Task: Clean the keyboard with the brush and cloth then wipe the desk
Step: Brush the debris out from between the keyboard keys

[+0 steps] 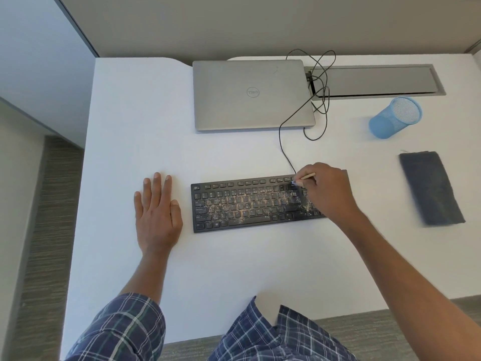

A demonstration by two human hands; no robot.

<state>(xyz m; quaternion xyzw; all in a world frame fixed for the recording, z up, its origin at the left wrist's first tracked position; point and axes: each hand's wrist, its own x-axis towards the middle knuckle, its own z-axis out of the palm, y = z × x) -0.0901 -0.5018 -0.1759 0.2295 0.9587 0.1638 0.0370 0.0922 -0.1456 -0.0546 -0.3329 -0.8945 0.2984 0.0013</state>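
A black keyboard [250, 204] lies on the white desk [234, 269], its keys dusted with pale crumbs, thickest in the middle and at the right. My right hand [328, 190] pinches a small wooden-handled brush [305, 177] over the keyboard's upper right keys, bristle tip down on the top rows. It covers the keyboard's right end. My left hand [156, 212] rests flat on the desk, fingers straight, just left of the keyboard. A folded dark grey-blue cloth [432, 188] lies on the desk to the right, apart from both hands.
A closed silver laptop [251, 95] sits behind the keyboard. The keyboard's black cable [286, 142] loops beside it toward a grey cable hatch [377, 80]. A blue mesh pen cup [397, 117] stands at the back right. The desk's left edge drops to carpet.
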